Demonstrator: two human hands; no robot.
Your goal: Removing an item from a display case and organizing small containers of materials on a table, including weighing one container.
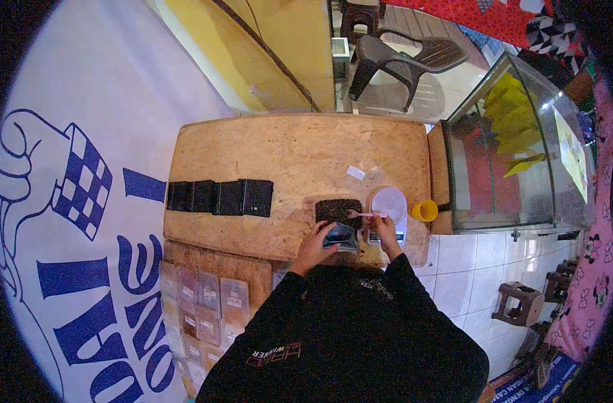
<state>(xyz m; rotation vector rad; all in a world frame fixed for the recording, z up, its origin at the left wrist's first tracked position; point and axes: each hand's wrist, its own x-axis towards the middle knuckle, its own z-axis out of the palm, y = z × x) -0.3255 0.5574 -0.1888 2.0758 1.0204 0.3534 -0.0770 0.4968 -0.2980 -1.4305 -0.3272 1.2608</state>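
Note:
My left hand (314, 249) grips a dark pouch (340, 237) near the table's front edge, its mouth spread apart. In my right hand (385, 232) is a pink plastic spoon (372, 215), its bowl over a rectangular container (338, 210) of dark, loose bits. What the bits are is too small to tell. Just beyond my right hand stands a white digital kitchen scale (389, 205), partly covered by the hand. A yellow cup (424, 210) is to the right of the scale.
Several black pouches (231, 197) lie overlapping in a row on the wooden table (266, 151). A clear round lid with a white paper slip (355, 173) rests behind the container. A glass display case (508, 151) adjoins the right edge; labelled packets (208, 297) hang below left.

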